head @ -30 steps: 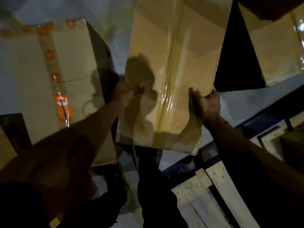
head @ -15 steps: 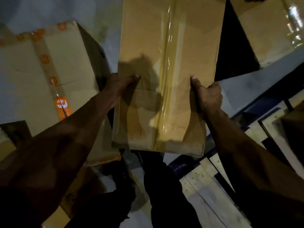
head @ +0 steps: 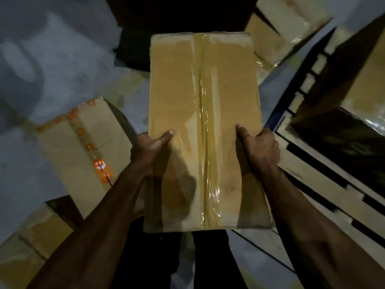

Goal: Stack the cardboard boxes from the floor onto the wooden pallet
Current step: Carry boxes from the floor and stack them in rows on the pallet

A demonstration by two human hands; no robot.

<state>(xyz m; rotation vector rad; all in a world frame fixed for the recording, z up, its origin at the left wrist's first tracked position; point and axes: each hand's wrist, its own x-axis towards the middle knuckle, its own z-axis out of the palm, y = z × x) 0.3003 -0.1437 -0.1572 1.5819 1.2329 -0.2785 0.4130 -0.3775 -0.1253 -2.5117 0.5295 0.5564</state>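
Observation:
A long brown cardboard box [head: 204, 113], sealed down its middle with clear tape, is held up in front of me, clear of the floor. My left hand [head: 151, 146] grips its left edge with the thumb on top. My right hand [head: 259, 146] grips its right edge the same way. The wooden pallet [head: 325, 197] lies to the right, its pale slats running under the box's right side. A dark-sided box [head: 354, 126] stands on the pallet at the right edge.
A box with orange printed tape [head: 83, 151] sits on the grey floor [head: 62, 65] to the left, another box [head: 25, 245] below it. Taped boxes [head: 283, 28] lie at the upper right. My dark trousers [head: 158, 257] show beneath the held box.
The held box has risen and come closer to me, its far end now in view. The view has swung right, bringing more of the pallet and the box on it into sight.

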